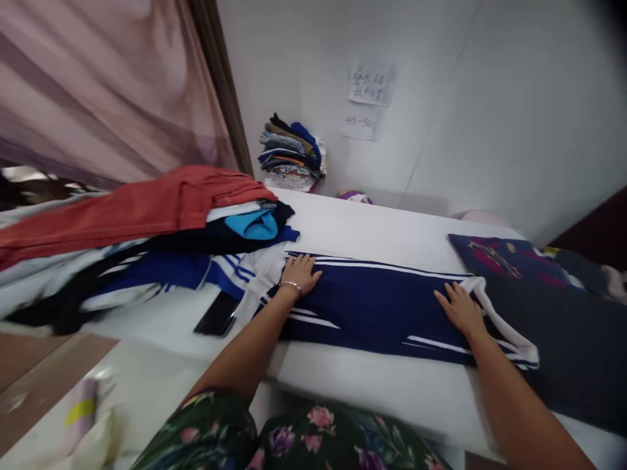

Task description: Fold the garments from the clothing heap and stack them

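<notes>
A navy garment with white stripes [382,303] lies stretched sideways on the white table in front of me. My left hand [300,275] rests flat on its left end, fingers spread, a bracelet at the wrist. Flat on the right end, beside a white band, lies my right hand [461,308], its fingers also apart. Neither hand grips the cloth. Close to my left wrist, a black phone [215,314] sits on the table. Whether the garment is trousers or a top, I cannot tell.
A heap of clothes with red trousers [186,196] on top covers the left side. Dark grey cloth [568,339] and a folded navy piece [509,258] lie at the right. Beyond the table stands a stack of folded clothes [291,153]. Paper signs [372,85] hang on the wall.
</notes>
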Available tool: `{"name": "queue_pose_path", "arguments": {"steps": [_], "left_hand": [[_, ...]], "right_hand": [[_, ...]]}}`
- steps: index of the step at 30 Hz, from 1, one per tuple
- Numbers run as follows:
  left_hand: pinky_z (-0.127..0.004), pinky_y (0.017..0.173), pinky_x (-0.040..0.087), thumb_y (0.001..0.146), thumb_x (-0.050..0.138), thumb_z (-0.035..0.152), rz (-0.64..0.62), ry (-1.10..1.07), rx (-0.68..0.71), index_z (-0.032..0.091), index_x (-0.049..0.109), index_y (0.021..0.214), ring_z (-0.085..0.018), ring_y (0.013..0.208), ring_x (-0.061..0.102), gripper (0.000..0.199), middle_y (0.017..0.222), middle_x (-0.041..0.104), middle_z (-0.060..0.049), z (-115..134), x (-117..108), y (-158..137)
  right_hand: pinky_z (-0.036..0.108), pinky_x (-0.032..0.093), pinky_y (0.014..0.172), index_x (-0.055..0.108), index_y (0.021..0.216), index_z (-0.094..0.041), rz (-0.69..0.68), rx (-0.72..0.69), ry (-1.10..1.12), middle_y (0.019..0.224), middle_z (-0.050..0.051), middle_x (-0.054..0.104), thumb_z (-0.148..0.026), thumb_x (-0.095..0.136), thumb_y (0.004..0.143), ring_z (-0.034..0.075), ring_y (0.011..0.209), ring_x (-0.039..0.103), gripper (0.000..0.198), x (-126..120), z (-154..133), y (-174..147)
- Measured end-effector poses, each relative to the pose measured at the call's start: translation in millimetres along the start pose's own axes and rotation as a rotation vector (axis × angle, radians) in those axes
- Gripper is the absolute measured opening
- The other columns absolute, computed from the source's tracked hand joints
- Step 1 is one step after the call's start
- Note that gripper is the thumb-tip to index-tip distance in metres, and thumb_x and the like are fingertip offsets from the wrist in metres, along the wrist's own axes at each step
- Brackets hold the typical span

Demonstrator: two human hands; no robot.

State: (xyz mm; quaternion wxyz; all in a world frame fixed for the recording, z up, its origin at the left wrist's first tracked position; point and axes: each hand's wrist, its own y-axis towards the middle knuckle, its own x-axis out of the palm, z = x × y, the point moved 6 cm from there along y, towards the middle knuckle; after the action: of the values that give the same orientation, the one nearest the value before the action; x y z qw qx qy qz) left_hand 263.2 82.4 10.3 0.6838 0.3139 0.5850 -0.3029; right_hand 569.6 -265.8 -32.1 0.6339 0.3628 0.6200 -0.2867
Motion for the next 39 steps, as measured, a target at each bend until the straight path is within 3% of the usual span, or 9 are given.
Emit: {"name": "queue_pose_path", "arguments": {"steps": [6, 10, 14, 19, 22, 27, 30, 33, 39], "left_hand": [[-0.044, 0.113, 0.020, 0.093, 0.039, 0.045, 0.069, -0.185, 0.035, 0.019, 0.052, 0.131, -0.023, 0.135, 0.036, 0.047, 0.144, 0.045, -0.010, 5, -23, -11], [-0.044, 0.114, 0.019, 0.092, 0.045, 0.040, 0.148, -0.257, 0.116, 0.018, 0.054, 0.129, -0.022, 0.135, 0.037, 0.044, 0.140, 0.050, -0.010, 18, -44, -48], [-0.051, 0.115, 0.015, 0.090, 0.051, 0.039, 0.113, -0.230, 0.178, 0.019, 0.054, 0.129, -0.025, 0.137, 0.034, 0.044, 0.141, 0.048, -0.010, 34, -32, -99], [-0.052, 0.115, 0.017, 0.090, 0.052, 0.039, 0.076, -0.206, 0.168, 0.019, 0.051, 0.132, -0.025, 0.137, 0.034, 0.047, 0.142, 0.048, -0.010, 33, -10, -134], [-0.049, 0.113, 0.024, 0.090, 0.051, 0.038, 0.114, -0.209, 0.154, 0.021, 0.056, 0.127, -0.023, 0.134, 0.040, 0.041, 0.137, 0.053, -0.008, 22, -18, -138], [-0.045, 0.108, 0.034, 0.088, 0.051, 0.032, 0.357, -0.145, -0.022, 0.019, 0.064, 0.116, -0.024, 0.127, 0.048, 0.033, 0.129, 0.060, -0.009, -25, -58, -138], [-0.039, 0.107, 0.037, 0.087, 0.051, 0.032, 0.415, -0.117, -0.205, 0.018, 0.064, 0.115, -0.023, 0.124, 0.050, 0.034, 0.129, 0.060, -0.010, -58, -74, -132], [-0.035, 0.106, 0.038, 0.088, 0.049, 0.038, 0.343, -0.161, -0.408, 0.017, 0.058, 0.124, -0.023, 0.125, 0.050, 0.043, 0.135, 0.055, -0.011, -84, -77, -116], [-0.036, 0.100, 0.040, 0.087, 0.038, 0.061, -0.022, -0.281, -0.614, 0.012, 0.039, 0.141, -0.029, 0.125, 0.050, 0.073, 0.137, 0.051, -0.016, -102, -55, -71]], "right_hand": [[0.059, 0.025, 0.106, 0.057, 0.125, -0.017, 0.241, -0.066, 0.118, 0.142, 0.014, 0.045, -0.056, 0.021, 0.090, 0.033, 0.136, 0.032, 0.064, -23, -13, -12], [0.057, 0.022, 0.109, 0.053, 0.128, -0.023, 0.311, -0.306, 0.292, 0.141, 0.011, 0.047, -0.054, 0.025, 0.090, 0.029, 0.137, 0.031, 0.057, -57, -64, -36], [0.053, 0.022, 0.111, 0.047, 0.135, -0.026, 0.264, -0.502, 0.363, 0.147, 0.008, 0.040, -0.049, 0.031, 0.091, 0.027, 0.139, 0.028, 0.052, -75, -125, -58], [0.052, 0.021, 0.111, 0.046, 0.138, -0.024, 0.085, -0.728, 0.261, 0.149, 0.009, 0.036, -0.050, 0.032, 0.093, 0.027, 0.140, 0.026, 0.054, -45, -186, -87], [0.051, 0.021, 0.111, 0.045, 0.139, -0.023, -0.016, -0.783, 0.209, 0.150, 0.007, 0.036, -0.050, 0.032, 0.094, 0.026, 0.140, 0.027, 0.054, -25, -199, -99], [0.051, 0.019, 0.112, 0.044, 0.140, -0.021, -0.027, -0.784, 0.221, 0.150, 0.007, 0.035, -0.049, 0.034, 0.094, 0.025, 0.140, 0.025, 0.054, -23, -197, -100], [0.051, 0.019, 0.112, 0.045, 0.140, -0.021, -0.026, -0.779, 0.232, 0.149, 0.007, 0.036, -0.048, 0.035, 0.094, 0.026, 0.140, 0.026, 0.054, -24, -197, -98], [0.051, 0.019, 0.112, 0.045, 0.139, -0.022, -0.024, -0.778, 0.253, 0.149, 0.007, 0.037, -0.047, 0.036, 0.094, 0.026, 0.140, 0.027, 0.053, -23, -198, -99], [0.052, 0.019, 0.112, 0.047, 0.138, -0.023, -0.023, -0.779, 0.304, 0.148, 0.008, 0.038, -0.047, 0.037, 0.094, 0.026, 0.139, 0.028, 0.051, -21, -197, -98]]}}
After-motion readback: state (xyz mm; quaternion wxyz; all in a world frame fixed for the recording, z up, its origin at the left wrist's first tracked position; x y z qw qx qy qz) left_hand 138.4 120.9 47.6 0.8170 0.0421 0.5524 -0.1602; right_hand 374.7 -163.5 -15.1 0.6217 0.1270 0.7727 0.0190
